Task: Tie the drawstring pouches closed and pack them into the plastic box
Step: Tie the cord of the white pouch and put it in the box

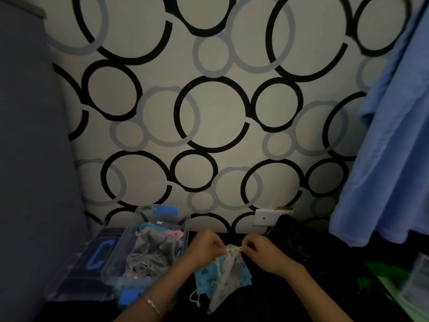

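Pinching soft pale cloth pouch (228, 266) neck, both hands (209, 248), clear plastic box (130, 256) beside

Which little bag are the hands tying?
The whitish pouch, pinched at its neck by the left hand and right hand. The blue pouch lies beneath it; the grey pouch and pink pouch sit in the plastic box.
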The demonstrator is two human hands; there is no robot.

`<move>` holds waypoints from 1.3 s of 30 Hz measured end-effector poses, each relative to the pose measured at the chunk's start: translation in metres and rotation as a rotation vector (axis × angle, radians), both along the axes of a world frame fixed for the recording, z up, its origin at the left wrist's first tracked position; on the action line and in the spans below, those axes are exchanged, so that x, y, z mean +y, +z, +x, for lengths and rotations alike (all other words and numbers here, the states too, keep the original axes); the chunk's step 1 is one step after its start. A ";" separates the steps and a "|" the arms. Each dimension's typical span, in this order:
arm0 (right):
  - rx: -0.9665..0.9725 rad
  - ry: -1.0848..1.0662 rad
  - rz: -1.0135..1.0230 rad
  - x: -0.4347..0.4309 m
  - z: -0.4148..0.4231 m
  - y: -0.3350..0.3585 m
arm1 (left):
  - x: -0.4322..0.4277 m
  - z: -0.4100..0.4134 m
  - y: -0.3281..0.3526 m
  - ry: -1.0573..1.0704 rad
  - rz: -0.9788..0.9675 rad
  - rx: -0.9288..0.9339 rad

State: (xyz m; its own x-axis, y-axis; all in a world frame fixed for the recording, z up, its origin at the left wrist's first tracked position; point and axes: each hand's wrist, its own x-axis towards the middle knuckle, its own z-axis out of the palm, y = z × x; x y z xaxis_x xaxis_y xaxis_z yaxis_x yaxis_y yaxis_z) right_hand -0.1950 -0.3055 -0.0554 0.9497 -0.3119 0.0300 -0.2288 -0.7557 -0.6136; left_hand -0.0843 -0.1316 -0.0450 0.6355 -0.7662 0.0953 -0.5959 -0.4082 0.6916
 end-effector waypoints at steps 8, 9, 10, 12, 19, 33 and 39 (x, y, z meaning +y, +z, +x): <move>0.114 0.025 0.248 -0.003 0.000 0.000 | -0.004 -0.017 -0.015 0.103 0.089 -0.276; 0.112 0.011 0.303 -0.001 0.000 -0.002 | -0.005 -0.020 -0.020 0.115 0.067 -0.223; 0.108 -0.012 0.349 0.001 0.001 -0.004 | -0.005 -0.022 -0.025 0.130 0.039 -0.180; 0.124 -0.073 0.386 0.003 0.003 -0.008 | -0.004 -0.024 -0.032 0.153 -0.019 -0.099; 0.275 -0.208 0.300 0.010 0.007 -0.021 | -0.005 -0.026 -0.040 0.158 -0.188 0.058; 0.112 -0.181 0.493 0.025 0.006 -0.015 | -0.009 -0.036 -0.046 0.135 -0.329 0.146; 0.089 -0.139 0.810 0.029 -0.001 -0.015 | -0.009 -0.041 -0.044 0.173 -0.437 0.240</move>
